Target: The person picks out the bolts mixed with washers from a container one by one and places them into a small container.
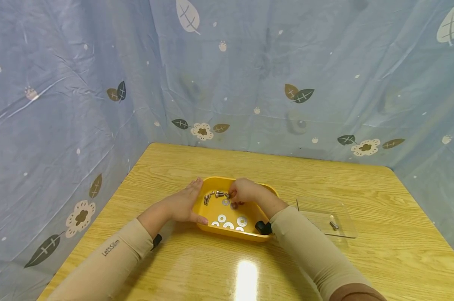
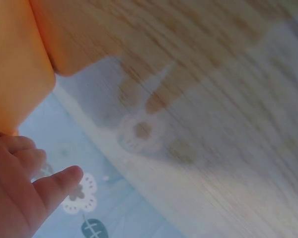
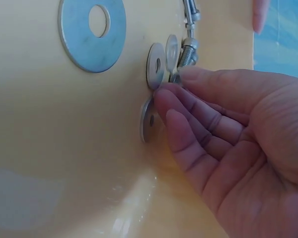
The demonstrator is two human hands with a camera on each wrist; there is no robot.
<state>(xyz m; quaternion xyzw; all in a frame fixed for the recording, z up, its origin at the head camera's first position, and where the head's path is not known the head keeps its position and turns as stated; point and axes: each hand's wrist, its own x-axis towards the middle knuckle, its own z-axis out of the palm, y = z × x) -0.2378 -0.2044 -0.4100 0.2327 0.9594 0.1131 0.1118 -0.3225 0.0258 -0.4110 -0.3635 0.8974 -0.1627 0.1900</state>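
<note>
A yellow tray (image 1: 230, 210) holds bolts and flat washers. My left hand (image 1: 181, 205) rests against its left side, fingers extended along the wall and thumb at the near left corner. In the left wrist view, some left fingers (image 2: 57, 186) stick out beside the tray's outer wall. My right hand (image 1: 248, 190) reaches into the tray's far part. Its thumb and fingertips pinch a small bolt (image 3: 175, 78), mostly hidden by the fingers. Close to the fingertips are washers (image 3: 155, 67); more bolts (image 1: 219, 194) lie at the far left inside the tray.
Right of the tray, a clear plastic container (image 1: 321, 217) has one bolt (image 1: 334, 225) in it. Several washers (image 1: 228, 225) lie along the tray's near side. The wooden table (image 1: 166, 267) is bordered by a patterned blue curtain (image 1: 242, 83) at the back and sides.
</note>
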